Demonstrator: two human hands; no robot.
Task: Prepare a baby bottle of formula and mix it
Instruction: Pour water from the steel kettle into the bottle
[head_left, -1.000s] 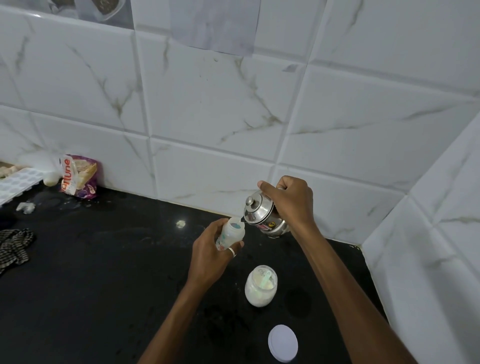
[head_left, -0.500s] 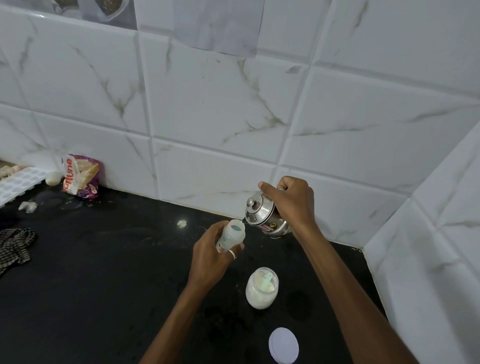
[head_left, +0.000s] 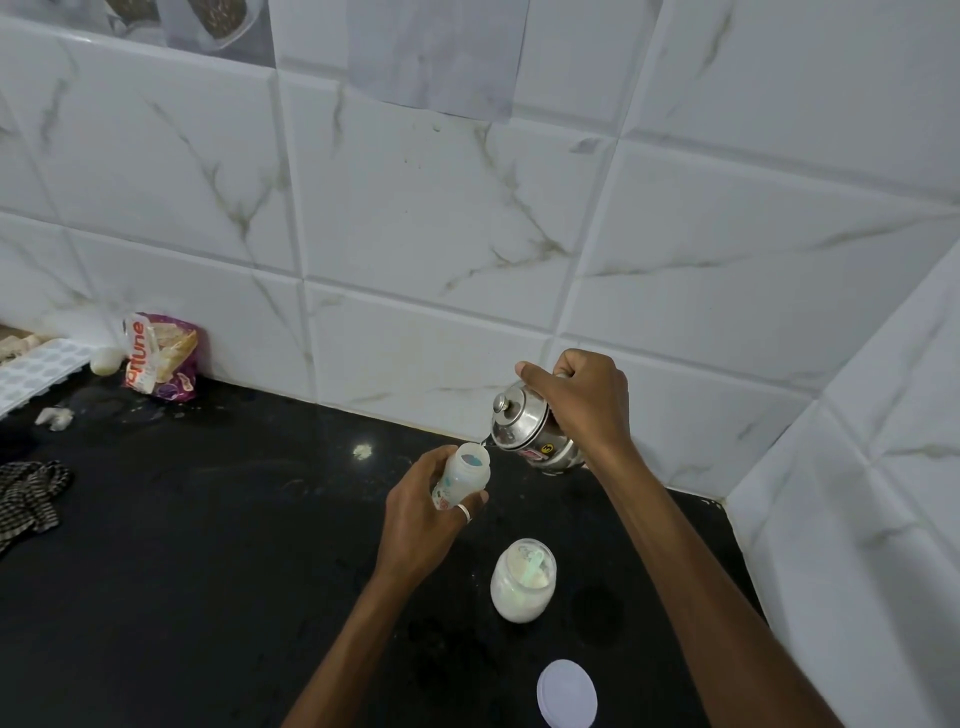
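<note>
- left grip (head_left: 421, 512) clamped round the open baby bottle (head_left: 464, 472) — held tilted above the black worktop (head_left: 208, 545)
- right grip (head_left: 576, 400) clamped on the steel pot (head_left: 524, 428), spout at the bottle's mouth
- open powder jar (head_left: 523, 579) stands nearer

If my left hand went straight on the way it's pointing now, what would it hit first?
Probably the steel pot tilted in the right hand: the left hand aims the baby bottle up at its lip. Depth is unclear, so it might pass underneath to the tiled wall.
</note>
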